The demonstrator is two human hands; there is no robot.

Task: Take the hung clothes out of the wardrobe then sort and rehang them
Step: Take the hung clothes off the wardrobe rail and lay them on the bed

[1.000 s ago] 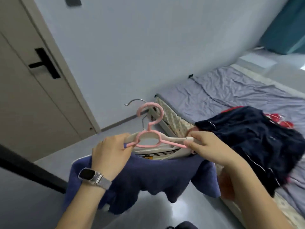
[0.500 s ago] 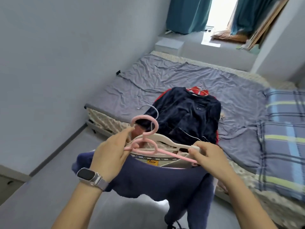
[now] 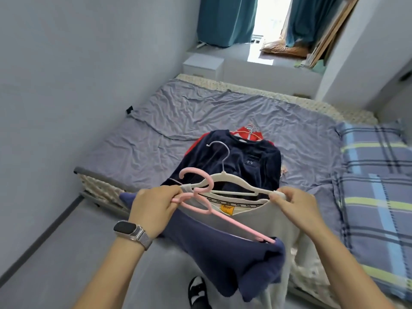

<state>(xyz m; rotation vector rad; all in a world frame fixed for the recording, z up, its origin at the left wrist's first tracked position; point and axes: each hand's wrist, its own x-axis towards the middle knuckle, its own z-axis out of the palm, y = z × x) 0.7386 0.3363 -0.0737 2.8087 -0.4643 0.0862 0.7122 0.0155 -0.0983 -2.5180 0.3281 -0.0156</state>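
- Holding two hangers over the bed's (image 3: 178, 112) near edge, our left hand (image 3: 153, 206) grips the pink hanger (image 3: 200, 198) and the left end of the white hanger (image 3: 231, 181); our right hand (image 3: 292, 206) pinches the white one's right end.
- The navy garment (image 3: 223, 253) and white T-shirt (image 3: 267, 219) hang limp and light; we judge they could slide off.
- We should take hold at the hooks or shoulders, not the cloth.
- A dark navy top (image 3: 243, 161) already lies on the bed.

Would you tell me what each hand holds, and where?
Left hand grips the left ends of the pink hanger and white hanger; right hand pinches the white hanger's right end.
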